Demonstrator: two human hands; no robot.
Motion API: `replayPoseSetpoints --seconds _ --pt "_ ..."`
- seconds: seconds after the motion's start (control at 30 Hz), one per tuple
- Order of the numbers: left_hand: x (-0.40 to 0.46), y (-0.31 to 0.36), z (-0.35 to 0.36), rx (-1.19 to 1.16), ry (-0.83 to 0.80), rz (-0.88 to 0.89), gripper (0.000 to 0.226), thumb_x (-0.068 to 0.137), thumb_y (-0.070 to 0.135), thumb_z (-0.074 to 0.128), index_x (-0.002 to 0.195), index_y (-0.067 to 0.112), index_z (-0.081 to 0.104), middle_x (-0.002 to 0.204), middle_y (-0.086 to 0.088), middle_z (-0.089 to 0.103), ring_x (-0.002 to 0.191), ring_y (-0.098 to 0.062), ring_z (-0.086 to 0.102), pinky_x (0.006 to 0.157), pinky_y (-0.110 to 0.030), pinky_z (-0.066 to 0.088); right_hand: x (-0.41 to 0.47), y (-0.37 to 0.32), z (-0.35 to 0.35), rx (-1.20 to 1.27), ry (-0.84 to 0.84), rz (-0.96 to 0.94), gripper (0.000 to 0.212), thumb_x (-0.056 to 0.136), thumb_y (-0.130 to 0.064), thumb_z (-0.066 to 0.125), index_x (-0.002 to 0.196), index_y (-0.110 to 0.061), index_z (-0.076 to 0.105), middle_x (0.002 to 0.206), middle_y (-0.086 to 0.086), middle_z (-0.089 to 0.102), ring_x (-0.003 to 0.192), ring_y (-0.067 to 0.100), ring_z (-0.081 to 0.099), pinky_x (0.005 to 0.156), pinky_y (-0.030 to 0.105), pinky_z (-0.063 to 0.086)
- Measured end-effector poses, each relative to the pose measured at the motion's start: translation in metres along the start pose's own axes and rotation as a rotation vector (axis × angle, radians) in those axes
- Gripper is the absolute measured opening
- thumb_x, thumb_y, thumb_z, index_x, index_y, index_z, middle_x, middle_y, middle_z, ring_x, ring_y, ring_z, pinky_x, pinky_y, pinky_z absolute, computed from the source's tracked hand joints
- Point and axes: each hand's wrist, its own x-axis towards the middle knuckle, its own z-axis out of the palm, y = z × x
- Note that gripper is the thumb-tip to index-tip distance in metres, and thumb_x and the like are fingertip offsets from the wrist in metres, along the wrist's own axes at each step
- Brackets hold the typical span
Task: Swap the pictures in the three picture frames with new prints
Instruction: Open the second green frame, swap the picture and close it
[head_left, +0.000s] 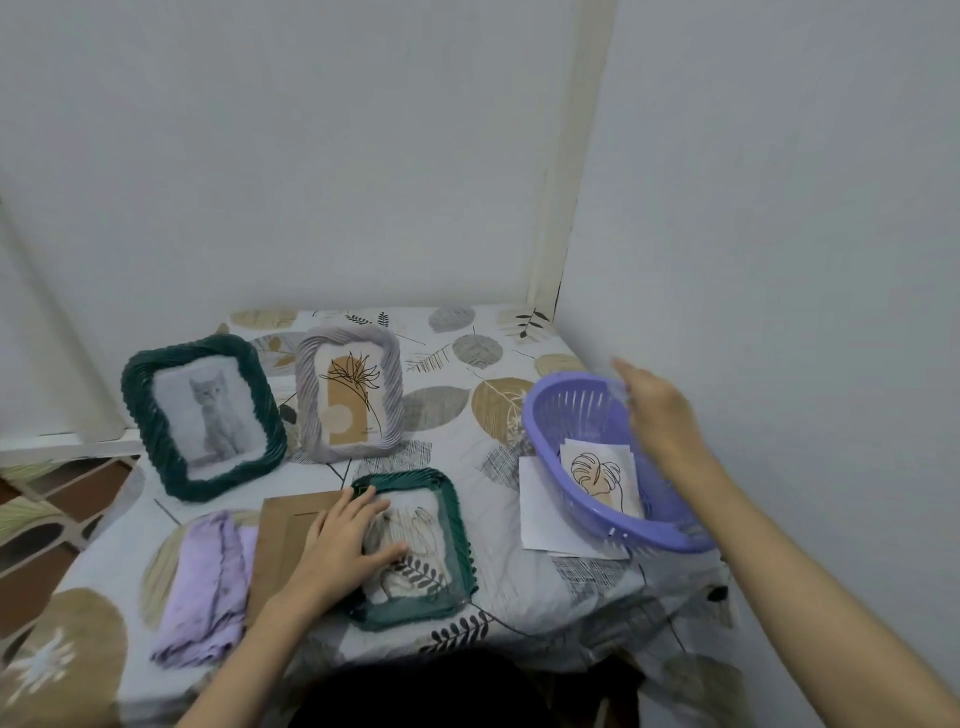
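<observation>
**Risks around the open frame and the basket of prints**

Frame number three, the dark green one, lies flat and face down at the near edge of the table, its back off; the brown backing board rests just to its left, partly over a folded lilac cloth. The left hand lies spread and flat over the frame's left edge and opening, pressing and not pinching. Whether a print or only bare glazing sits in that opening I cannot tell; the cloth's leaf pattern seems to show through.

The right hand hovers at the far right rim of the purple basket, fingers loosely open, blurred, holding nothing that I can see. Inside the basket lies a leaf print; white sheets stick out from under it on the left.

Likely trouble:
- The light basket may tip or slide off those sheets if the hand catches its rim.
- A palm on the glazing may leave smears, or push the frame over the near edge.
- A hasty pinch may crease the print.
- A wrong pick may put an old picture back in.

Two other frames, a green one with a kitten and a lilac one with a line drawing, stand upright at the far left, close enough for a sweeping arm to knock them.
</observation>
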Motion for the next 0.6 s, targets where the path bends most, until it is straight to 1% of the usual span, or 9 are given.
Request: replayPoseSetpoints --seconds 0.07,0.17,0.27,0.33,0.37,0.43,0.5,0.57,0.6 --pt "0.0 0.001 -0.001 0.002 0.003 -0.001 0.072 0.08 0.063 0.051 0.141 0.032 0.031 0.155 0.01 0.014 0.144 -0.011 0.004 0.117 -0.041 0.007 -0.008 -0.009 0.025 -0.076 -0.186 -0.043 0.055 0.082 0.01 0.043 0.133 -0.009 0.045 0.116 0.018 0.058 0.104 0.035 0.056 0.078 0.041 0.047" --pt "-0.001 -0.002 -0.003 0.007 0.01 -0.001 0.071 0.08 0.063 0.052 0.14 0.031 0.032 0.155 0.01 0.016 0.144 -0.011 0.004 0.117 -0.041 0.007 -0.02 -0.01 0.051 0.018 -0.413 0.125 0.034 0.089 -0.016 0.054 0.121 -0.002 0.054 0.106 0.02 0.06 0.099 0.035 0.058 0.073 0.038 0.046" --pt "-0.003 -0.007 -0.006 0.022 0.011 0.002 0.071 0.079 0.062 0.053 0.139 0.03 0.034 0.154 0.01 0.018 0.144 -0.011 0.005 0.117 -0.041 0.008 -0.022 -0.007 0.057 0.077 -0.644 0.272 0.05 0.089 -0.04 0.055 0.105 0.007 0.061 0.103 0.021 0.065 0.087 0.029 0.059 0.077 0.036 0.046" --pt "-0.002 -0.01 -0.007 0.018 0.008 0.0 0.071 0.079 0.062 0.053 0.139 0.029 0.035 0.154 0.01 0.02 0.144 -0.011 0.006 0.117 -0.041 0.009 -0.023 -0.005 0.058 0.079 -0.724 0.284 0.051 0.092 -0.04 0.05 0.098 0.009 0.064 0.102 0.022 0.067 0.076 0.022 0.053 0.071 0.03 0.041" --pt "-0.002 -0.011 -0.007 0.012 0.005 -0.003 0.071 0.079 0.062 0.054 0.138 0.028 0.036 0.154 0.009 0.021 0.144 -0.012 0.006 0.117 -0.042 0.01 -0.022 -0.006 0.056 0.073 -0.733 0.289 0.045 0.093 -0.035 0.05 0.098 0.008 0.064 0.103 0.022 0.066 0.076 0.02 0.052 0.071 0.028 0.039" --pt "-0.002 -0.01 -0.008 0.012 0.012 -0.008 0.07 0.079 0.062 0.054 0.138 0.028 0.037 0.154 0.009 0.02 0.144 -0.012 0.007 0.117 -0.042 0.011 -0.016 -0.01 0.049 0.084 -0.664 0.279 0.032 0.094 -0.021 0.05 0.107 0.004 0.063 0.111 0.021 0.064 0.089 0.024 0.056 0.078 0.031 0.043" --pt "-0.003 -0.007 -0.009 0.031 0.055 -0.02 0.067 0.08 0.06 0.053 0.137 0.028 0.039 0.155 0.007 0.018 0.145 -0.014 0.006 0.117 -0.041 0.013 -0.01 -0.023 0.039 0.143 -0.397 0.228 0.028 0.093 -0.01 0.047 0.114 0.003 0.06 0.114 0.021 0.062 0.1 0.031 0.057 0.086 0.037 0.044" --pt "-0.005 -0.003 -0.01 0.038 0.094 -0.057 0.065 0.081 0.06 0.052 0.136 0.027 0.041 0.156 0.005 0.015 0.145 -0.017 0.005 0.116 -0.042 0.013 -0.013 -0.058 0.029 0.292 -0.079 0.136 0.025 0.091 -0.004 0.047 0.11 0.003 0.061 0.106 0.019 0.063 0.089 0.028 0.057 0.08 0.032 0.044" --pt "-0.006 -0.002 -0.009 0.042 0.092 -0.072 0.066 0.081 0.06 0.052 0.137 0.027 0.041 0.156 0.004 0.014 0.145 -0.018 0.004 0.116 -0.043 0.012 -0.019 -0.078 0.029 0.361 -0.02 0.087 0.022 0.089 -0.003 0.05 0.107 0.002 0.063 0.1 0.018 0.063 0.082 0.023 0.054 0.075 0.027 0.042"
